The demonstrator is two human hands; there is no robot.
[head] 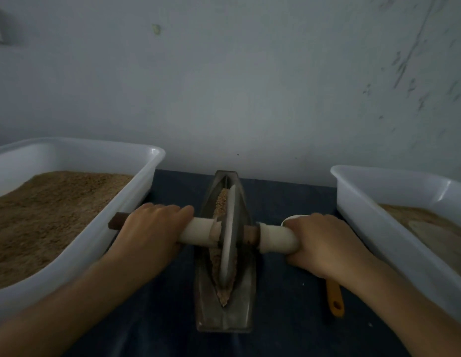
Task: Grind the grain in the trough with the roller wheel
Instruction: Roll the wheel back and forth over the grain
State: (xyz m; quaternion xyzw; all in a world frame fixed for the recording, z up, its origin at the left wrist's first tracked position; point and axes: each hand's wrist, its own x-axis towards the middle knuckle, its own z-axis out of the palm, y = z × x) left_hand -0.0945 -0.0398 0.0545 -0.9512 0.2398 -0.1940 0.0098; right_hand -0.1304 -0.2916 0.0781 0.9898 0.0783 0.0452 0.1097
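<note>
1. Where the view begins at far left, a white plastic tub (77, 161) sits on the dark blue tabletop (288, 318), holding a heap of tan meal.
2. Just beside that tub, the person's left hand (152, 228) is curled over the left end of the axle handle (198, 231), gripping its pale sleeve; a bare brown tip of the handle pokes out past the knuckles.
3. At centre lies the long, boat-shaped metal trough (225, 315), pointing away from the person toward the wall. The roller wheel (228, 238) stands upright in its groove, about midway along.
4. Grain (221, 199) shows in the groove ahead of the wheel, and more, seemingly finer, lies near its close end.
5. Right of the wheel, the right hand (324, 244) wraps around the other sleeved end of the handle.
6. A yellow utensil handle (335, 300) peeks out under the right wrist.
7. At far right stands a second white tub (366, 191) with a shallower layer of meal.
8. Grinding appears to be under way. The next stroke likely calls for even downward pressure from both hands, keeping the wheel upright as it rolls along the groove.
</note>
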